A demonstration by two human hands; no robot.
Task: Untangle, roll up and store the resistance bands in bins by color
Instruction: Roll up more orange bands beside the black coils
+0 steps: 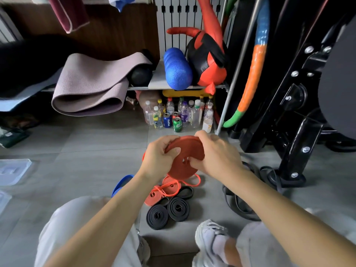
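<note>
Both my hands hold a tightly rolled red resistance band (185, 153) above the floor. My left hand (160, 157) grips its left edge with the thumb on the coil's face. My right hand (213, 153) pinches its right side. Below it on the floor lie a loosely rolled red band (154, 197) with a thin red band (190, 183) looped over it. Two rolled black bands (158, 216) (178, 209) sit side by side in front of my knees. A loose black band (187, 191) lies behind them. A blue band (121, 185) shows beside my left forearm.
A tangle of dark bands (237, 203) lies on the floor at the right, near a black machine base (287, 176). Bottles and cans (177, 114) stand under a shelf. Clear plastic bin lids (13, 170) lie at the far left. My shoe (210, 237) is at the bottom.
</note>
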